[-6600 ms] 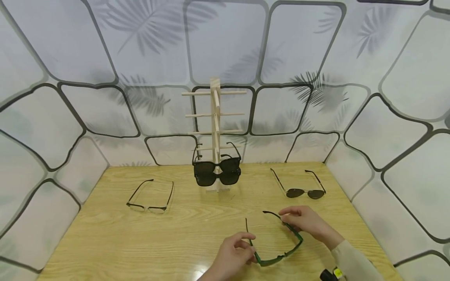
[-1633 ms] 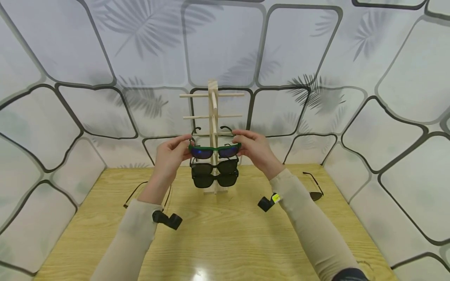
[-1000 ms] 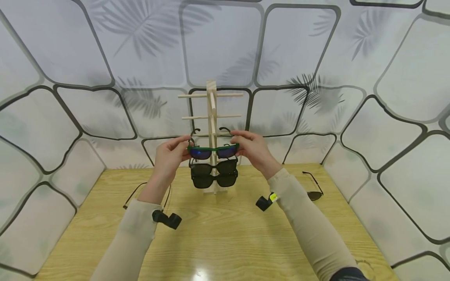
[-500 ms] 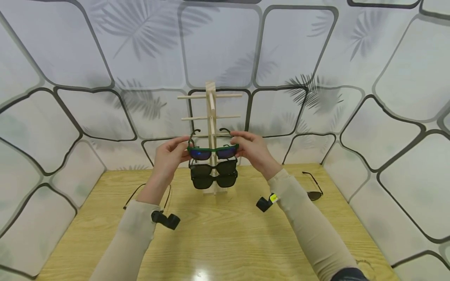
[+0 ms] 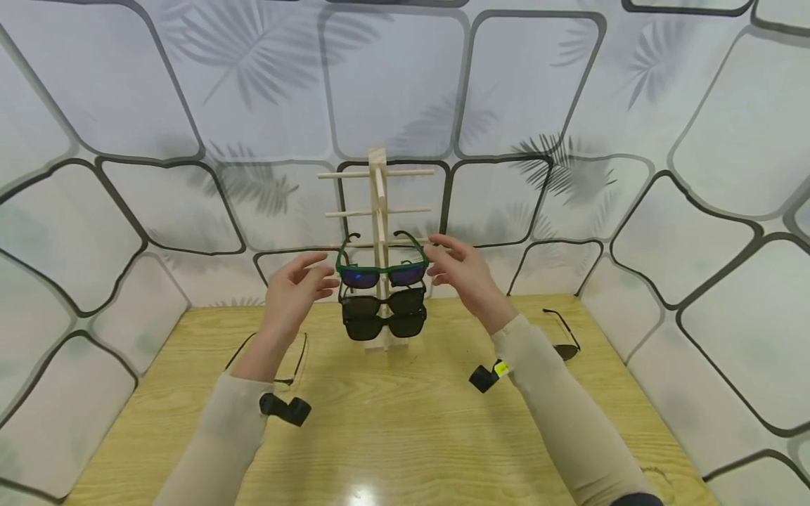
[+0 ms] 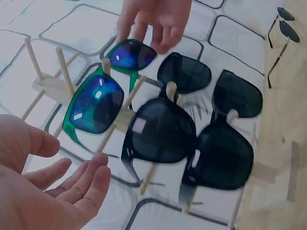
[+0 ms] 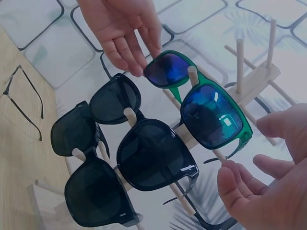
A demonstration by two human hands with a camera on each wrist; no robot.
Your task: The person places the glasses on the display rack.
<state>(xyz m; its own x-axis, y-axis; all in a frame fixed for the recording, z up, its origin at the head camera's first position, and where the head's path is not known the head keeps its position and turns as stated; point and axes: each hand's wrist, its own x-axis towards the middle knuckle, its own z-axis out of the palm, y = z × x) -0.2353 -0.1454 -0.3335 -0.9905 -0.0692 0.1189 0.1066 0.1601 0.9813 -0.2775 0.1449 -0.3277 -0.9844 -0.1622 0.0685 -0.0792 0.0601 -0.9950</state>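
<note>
Green-framed sunglasses [image 5: 361, 278] with blue mirrored lenses sit on a wooden glasses stand [image 5: 377, 193], above two black pairs. Of these, the upper black sunglasses [image 5: 408, 302] partly overlap the lower black sunglasses [image 5: 363, 329]. My left hand [image 5: 292, 292] is just left of the green pair, fingers parted and holding nothing; the left wrist view shows a gap between its fingertips and the frame [image 6: 70, 132]. On the other side, my right hand [image 5: 467, 275] is relaxed, its fingertips close beside the green frame's hinge [image 7: 244, 134], with nothing between thumb and fingers.
Thin-framed glasses [image 5: 301, 357] lie on the wooden table [image 5: 405, 429] at left, partly behind my left forearm. Dark-lensed sunglasses [image 5: 565, 351] lie at right, partly covered by my right sleeve. Bare pegs [image 5: 411, 209] stick out above the green pair. A patterned backdrop [image 5: 399, 77] encloses the table.
Earlier both hands held the green sunglasses low over the table's front, then at the stand. Since half a second ago both hands have let go and moved outward; the sunglasses stay on the stand.
</note>
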